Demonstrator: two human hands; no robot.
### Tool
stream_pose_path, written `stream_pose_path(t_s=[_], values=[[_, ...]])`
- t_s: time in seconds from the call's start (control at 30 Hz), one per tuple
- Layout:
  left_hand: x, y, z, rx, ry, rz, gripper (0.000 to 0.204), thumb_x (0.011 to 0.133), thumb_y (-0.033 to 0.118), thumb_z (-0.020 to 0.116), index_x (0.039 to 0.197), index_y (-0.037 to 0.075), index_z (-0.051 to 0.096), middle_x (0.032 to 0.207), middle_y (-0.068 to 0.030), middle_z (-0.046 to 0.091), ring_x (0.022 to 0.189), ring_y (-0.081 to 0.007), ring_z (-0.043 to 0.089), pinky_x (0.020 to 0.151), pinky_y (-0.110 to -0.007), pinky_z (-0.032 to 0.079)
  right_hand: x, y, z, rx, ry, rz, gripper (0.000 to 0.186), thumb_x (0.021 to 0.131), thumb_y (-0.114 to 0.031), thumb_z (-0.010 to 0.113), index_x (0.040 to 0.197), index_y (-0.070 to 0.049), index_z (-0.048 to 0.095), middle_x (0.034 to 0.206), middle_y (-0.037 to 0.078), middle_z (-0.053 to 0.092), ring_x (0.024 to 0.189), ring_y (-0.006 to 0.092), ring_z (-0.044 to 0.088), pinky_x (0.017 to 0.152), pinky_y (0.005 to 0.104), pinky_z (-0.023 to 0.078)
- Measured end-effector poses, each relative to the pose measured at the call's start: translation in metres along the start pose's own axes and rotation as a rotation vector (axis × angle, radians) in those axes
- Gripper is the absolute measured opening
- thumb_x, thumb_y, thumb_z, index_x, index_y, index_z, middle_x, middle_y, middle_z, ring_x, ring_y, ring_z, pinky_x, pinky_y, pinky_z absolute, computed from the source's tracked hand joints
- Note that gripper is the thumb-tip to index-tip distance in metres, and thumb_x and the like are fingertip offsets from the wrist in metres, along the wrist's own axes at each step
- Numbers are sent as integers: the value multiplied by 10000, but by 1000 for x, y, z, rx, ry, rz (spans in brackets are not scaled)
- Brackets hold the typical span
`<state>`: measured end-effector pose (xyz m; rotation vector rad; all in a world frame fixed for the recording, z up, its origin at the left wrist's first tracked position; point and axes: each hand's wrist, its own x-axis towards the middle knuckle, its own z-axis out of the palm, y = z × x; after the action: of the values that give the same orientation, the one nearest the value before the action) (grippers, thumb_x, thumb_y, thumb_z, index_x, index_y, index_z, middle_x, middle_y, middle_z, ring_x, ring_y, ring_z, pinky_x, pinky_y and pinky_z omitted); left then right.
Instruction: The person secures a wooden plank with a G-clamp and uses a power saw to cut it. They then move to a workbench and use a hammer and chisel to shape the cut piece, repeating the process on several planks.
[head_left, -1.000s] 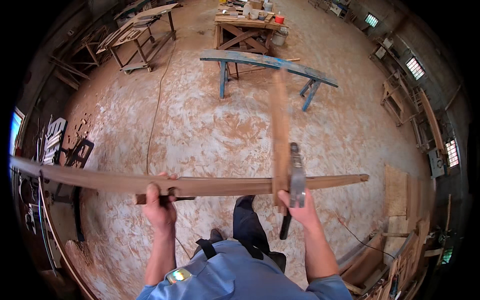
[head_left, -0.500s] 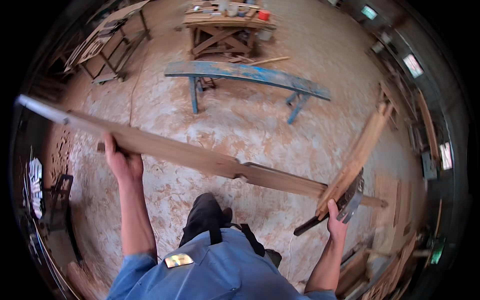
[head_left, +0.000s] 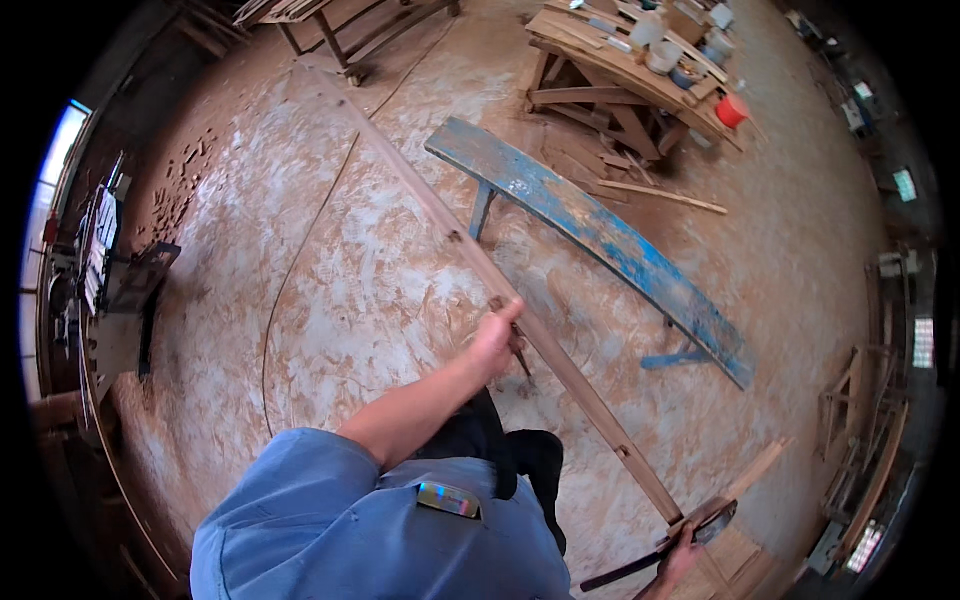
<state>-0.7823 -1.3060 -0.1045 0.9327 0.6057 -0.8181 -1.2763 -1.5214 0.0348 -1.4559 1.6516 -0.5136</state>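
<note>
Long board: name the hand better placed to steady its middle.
Likely the left hand, gripping the long board around midway; the right hand, at the near end, holds a dark-handled tool.

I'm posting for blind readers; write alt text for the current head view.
A person's left hand holds a long wooden beam slanting across the view; the right hand grips a dark-handled tool by the beam's near end. Beyond stand a blue bench and cluttered worktable.
</note>
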Motion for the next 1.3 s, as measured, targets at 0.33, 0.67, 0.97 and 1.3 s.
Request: stream_pose_path(t_s=[0.33,0.67,0.97,1.3], values=[[159,-110,133,48,6,-169,239,955,335,649,1002,107,595,781,-38,614,612,-172,573,494,-321,462,273,-19,16,-70,-71,61,437,950,-208,662,1230,112,562,1171,139,621,1016,198,578,914,337,477],[234,-201,242,144,294,-150,253,992,402,582,1046,156,614,895,-25,681,713,-166,648,585,-326,528,580,23,45,-166,-249,51,418,916,-271,709,1087,101,625,969,78,639,839,164,558,777,313,481],[272,-226,306,474,591,-139,390,949,384,625,1005,3,564,745,-104,622,462,-217,617,387,-292,487,699,74,57,-75,-319,180,440,940,-250,684,1169,112,583,1088,115,642,928,195,583,853,340,485],[294,-229,309,1251,558,-296,525,949,413,401,1052,-26,669,857,-192,728,823,-316,729,840,-419,563,668,24,53,-176,-397,143,555,940,-200,675,1341,124,470,1312,193,570,1150,280,547,1009,375,438]])
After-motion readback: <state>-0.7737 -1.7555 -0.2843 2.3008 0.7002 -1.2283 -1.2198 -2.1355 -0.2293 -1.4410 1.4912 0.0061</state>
